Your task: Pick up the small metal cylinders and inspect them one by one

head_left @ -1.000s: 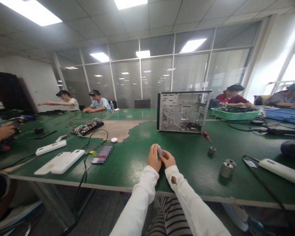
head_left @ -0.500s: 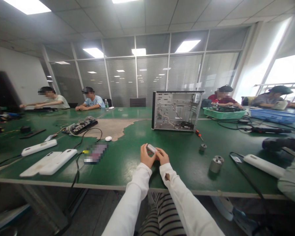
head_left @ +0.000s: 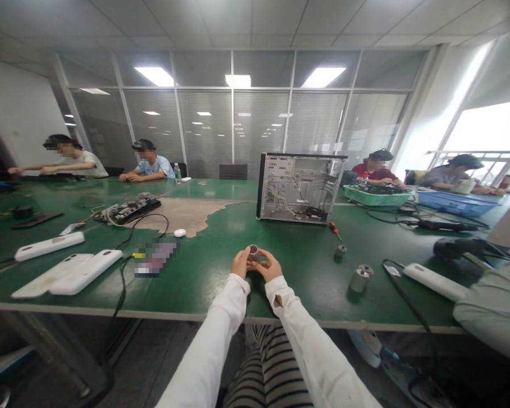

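Between my two hands is a small silvery metal cylinder (head_left: 254,250), its round end turned up and showing dark red inside. My left hand (head_left: 240,264) closes on its left side, and the fingers of my right hand (head_left: 271,266) grip it from the right. Both hands are just above the green table (head_left: 221,283), near its front edge. To the right are a larger metal cylinder (head_left: 359,280) with a smaller metal piece (head_left: 366,270) against it, and another small metal cylinder (head_left: 340,250).
Ahead stands an open computer case (head_left: 297,190), with a red-handled screwdriver (head_left: 334,229) by its corner. White power banks (head_left: 87,272) and a blurred phone (head_left: 156,259) lie left. Green (head_left: 376,196) and blue baskets (head_left: 454,204) are far right. Several people sit around the table.
My hands have turned the cylinder from lying sideways to end-up, so its dark red inside shows. The whole view has shifted slightly, with things on the table appearing further left.
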`<state>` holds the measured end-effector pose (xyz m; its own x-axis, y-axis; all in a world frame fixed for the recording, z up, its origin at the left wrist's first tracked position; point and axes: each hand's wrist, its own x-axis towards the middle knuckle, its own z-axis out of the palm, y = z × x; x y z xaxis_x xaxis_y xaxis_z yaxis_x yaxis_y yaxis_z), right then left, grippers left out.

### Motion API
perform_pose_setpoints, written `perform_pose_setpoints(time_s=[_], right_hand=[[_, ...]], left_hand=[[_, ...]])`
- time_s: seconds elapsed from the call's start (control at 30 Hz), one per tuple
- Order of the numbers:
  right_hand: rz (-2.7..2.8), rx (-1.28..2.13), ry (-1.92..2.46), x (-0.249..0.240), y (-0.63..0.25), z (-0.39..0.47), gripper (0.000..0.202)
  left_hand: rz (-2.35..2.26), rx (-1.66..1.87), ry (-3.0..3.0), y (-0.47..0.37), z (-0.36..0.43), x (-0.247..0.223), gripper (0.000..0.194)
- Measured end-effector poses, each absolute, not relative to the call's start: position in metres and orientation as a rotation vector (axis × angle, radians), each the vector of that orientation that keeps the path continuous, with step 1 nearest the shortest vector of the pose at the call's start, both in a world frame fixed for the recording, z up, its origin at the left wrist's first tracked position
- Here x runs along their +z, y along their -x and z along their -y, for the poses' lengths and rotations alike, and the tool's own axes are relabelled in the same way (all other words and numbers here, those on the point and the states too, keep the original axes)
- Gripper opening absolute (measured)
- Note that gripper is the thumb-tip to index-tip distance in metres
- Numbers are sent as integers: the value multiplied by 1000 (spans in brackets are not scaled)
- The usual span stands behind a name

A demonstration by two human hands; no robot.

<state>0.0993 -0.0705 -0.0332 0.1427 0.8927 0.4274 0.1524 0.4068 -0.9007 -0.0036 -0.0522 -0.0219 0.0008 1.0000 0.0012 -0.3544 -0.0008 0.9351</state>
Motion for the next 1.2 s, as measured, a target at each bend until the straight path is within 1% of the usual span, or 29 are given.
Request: perform_pose_setpoints(time_s=[0.23, 0.5, 0.67, 0.87, 0.9, 0.97, 1.07, 1.13, 1.2], right_hand=[[1405, 660, 1092, -34, -101, 70, 42], [1364, 674, 1182, -36, -101, 68, 37], [1222, 761, 1110, -39, -102, 67, 36], [1114, 880, 1042, -46, -103, 55, 37], [1104, 886, 1041, -46, -103, 54, 37], [1099, 881, 1051, -45, -104, 53, 38], [1136, 833, 1085, -42, -106, 58, 37], [1184, 773, 1110, -39, -106, 63, 33], [1237, 706, 1130, -36, -106, 68, 31]], left_hand=[[-931, 1253, -885, 5, 49, -21, 42], [-932, 1171, -886, 4, 50, -18, 54], [-927, 1221, -891, 5, 51, -18, 47], [-953, 1370, -942, 4, 50, -21, 31], [-968, 1400, -953, 4, 50, -22, 32], [-1005, 1461, -971, 3, 51, -23, 41], [-1149, 1609, -1223, 0, 55, -25, 56], [-1223, 1662, -1542, -2, 59, -25, 59], [-1220, 1642, -1823, -4, 64, -23, 60]])
